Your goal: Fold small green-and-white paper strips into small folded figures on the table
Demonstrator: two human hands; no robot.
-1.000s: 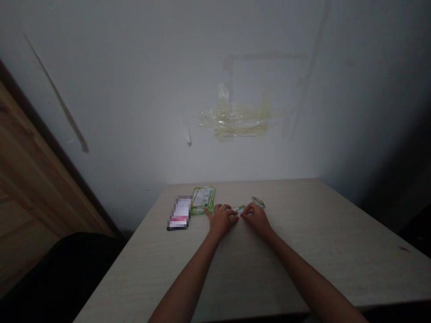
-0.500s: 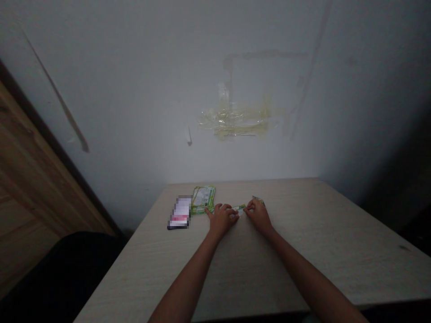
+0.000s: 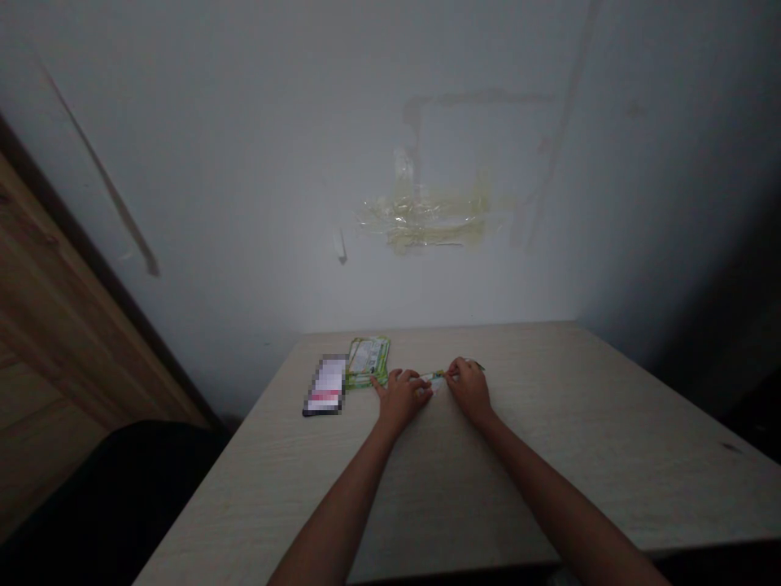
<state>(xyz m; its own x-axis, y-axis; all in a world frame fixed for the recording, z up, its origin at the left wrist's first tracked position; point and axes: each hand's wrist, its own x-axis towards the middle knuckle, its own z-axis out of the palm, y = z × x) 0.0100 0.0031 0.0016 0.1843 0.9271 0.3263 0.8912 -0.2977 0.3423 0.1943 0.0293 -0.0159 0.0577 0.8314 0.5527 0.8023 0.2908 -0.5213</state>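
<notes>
My left hand point(image 3: 401, 399) and my right hand point(image 3: 469, 388) rest close together on the pale wooden table point(image 3: 549, 456). Both pinch a small green and white sachet point(image 3: 435, 378) between thumb and fingers, one at each end. The right hand covers most of a second small green sachet point(image 3: 476, 365), of which only an edge shows. A stack of larger green packets point(image 3: 367, 361) lies just left of my left hand, whose little finger almost touches it.
A blurred white and pink card or phone point(image 3: 326, 385) lies left of the packets. The table meets a white wall with old tape marks point(image 3: 421, 218). A wooden panel point(image 3: 42, 325) stands at the left, a dark shape point(image 3: 103, 496) below it.
My right hand has slid slightly forward and right, now covering the second small sachet that showed beyond it. The left hand has barely moved.
</notes>
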